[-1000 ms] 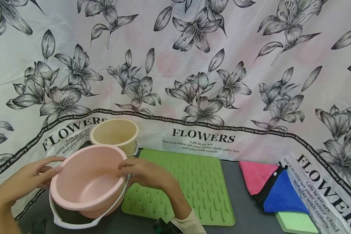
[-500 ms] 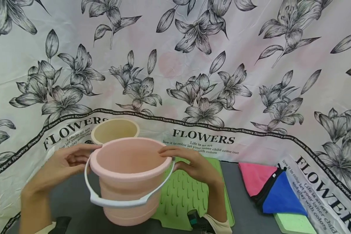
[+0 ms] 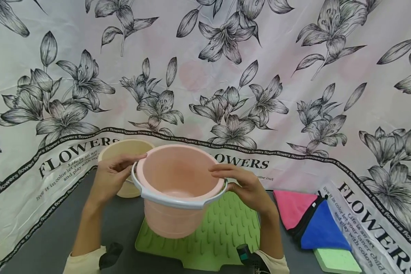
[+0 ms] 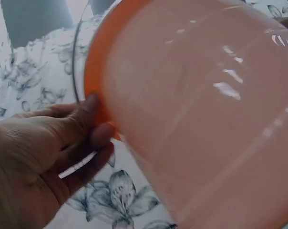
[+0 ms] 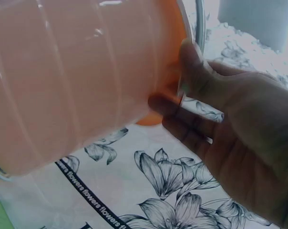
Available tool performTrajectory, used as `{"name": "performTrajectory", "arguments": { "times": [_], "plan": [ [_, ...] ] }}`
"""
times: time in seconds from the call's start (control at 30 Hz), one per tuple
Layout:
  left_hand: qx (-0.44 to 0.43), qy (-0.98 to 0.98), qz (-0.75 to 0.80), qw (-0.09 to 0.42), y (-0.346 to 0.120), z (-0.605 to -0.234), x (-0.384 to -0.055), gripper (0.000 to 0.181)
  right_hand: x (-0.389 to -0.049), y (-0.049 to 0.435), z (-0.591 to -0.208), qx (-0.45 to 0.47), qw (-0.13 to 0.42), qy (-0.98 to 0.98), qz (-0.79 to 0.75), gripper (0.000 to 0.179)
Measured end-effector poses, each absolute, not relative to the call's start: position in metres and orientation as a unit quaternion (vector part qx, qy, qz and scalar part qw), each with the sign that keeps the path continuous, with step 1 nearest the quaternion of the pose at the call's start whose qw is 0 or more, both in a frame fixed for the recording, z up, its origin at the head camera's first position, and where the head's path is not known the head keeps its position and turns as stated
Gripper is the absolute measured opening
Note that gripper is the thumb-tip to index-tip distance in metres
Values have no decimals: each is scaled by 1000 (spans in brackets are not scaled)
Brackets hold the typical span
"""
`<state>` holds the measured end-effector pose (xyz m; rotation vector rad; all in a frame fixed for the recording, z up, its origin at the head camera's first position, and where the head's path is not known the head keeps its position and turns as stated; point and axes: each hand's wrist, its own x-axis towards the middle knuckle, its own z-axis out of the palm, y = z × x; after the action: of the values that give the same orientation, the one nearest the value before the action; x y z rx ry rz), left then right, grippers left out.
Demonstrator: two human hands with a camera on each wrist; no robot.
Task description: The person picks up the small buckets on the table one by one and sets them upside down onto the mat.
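A pink bucket (image 3: 174, 220) with a pale grey-white handle (image 3: 178, 201) is held up between both hands, overlapping the green ridged mat (image 3: 226, 228) in the head view. My left hand (image 3: 114, 175) pinches the rim on its left side. On the opposite side my right hand (image 3: 241, 180) grips the rim, fingers over the edge and thumb below. The handle hangs down across the bucket's near side. In the left wrist view, thumb and fingers of the left hand (image 4: 53, 148) close on the rim. The right wrist view shows the right hand (image 5: 230, 124) at the rim likewise.
Behind the left hand stands a cream bucket (image 3: 126, 192), partly hidden. A pink-and-blue zippered pouch (image 3: 322, 228) lies on the dark table (image 3: 140, 262) at the right, beside a light green block (image 3: 337, 260). A flower-printed curtain (image 3: 191, 76) rises along the back.
Both hands have carried the pink bucket from the left, beside the cream bucket, rightward and up over the mat. The cream bucket, pouch and block stay in place.
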<state>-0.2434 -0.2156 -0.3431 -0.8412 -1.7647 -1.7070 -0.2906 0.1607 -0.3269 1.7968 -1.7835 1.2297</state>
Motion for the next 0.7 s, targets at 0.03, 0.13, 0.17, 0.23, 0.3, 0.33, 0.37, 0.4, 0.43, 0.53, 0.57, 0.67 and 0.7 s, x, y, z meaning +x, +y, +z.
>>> {"name": "performTrajectory", "arguments": {
  "times": [0.03,0.13,0.17,0.23,0.3,0.33,0.37,0.4,0.43,0.53,0.57,0.67,0.7],
  "plan": [
    [-305,-646,-641,280,-213,-344,-245,29,-291,160,-329,626,166,-628,431,38],
    [-287,-627,-655,309,-205,-346,-247,30,-292,162,-334,615,170,-636,434,37],
    [-283,-625,-657,312,-203,-347,-247,29,-292,162,-335,611,171,-638,437,36],
    [-277,-622,-661,314,-201,-348,-247,28,-291,163,-336,609,172,-636,442,36],
    [-267,-622,-666,312,-202,-349,-246,26,-290,161,-338,607,171,-638,441,35],
    [-261,-621,-672,308,-203,-349,-246,26,-290,160,-338,606,170,-641,439,35],
    [-253,-620,-678,304,-204,-349,-245,26,-289,158,-339,605,170,-644,437,35],
    [-247,-619,-682,301,-204,-349,-245,26,-288,157,-339,602,172,-648,434,35],
    [-243,-617,-686,299,-204,-349,-245,26,-288,156,-339,600,174,-650,432,34],
    [-246,-615,-690,292,-204,-349,-245,25,-286,155,-338,599,187,-645,436,32],
    [-251,-614,-690,290,-204,-349,-245,25,-285,154,-338,601,191,-641,439,31],
    [-271,-620,-683,275,-204,-349,-244,24,-285,155,-335,605,199,-630,444,30],
    [-276,-622,-681,272,-204,-349,-244,24,-285,155,-335,602,202,-632,444,30]
  ]
}}
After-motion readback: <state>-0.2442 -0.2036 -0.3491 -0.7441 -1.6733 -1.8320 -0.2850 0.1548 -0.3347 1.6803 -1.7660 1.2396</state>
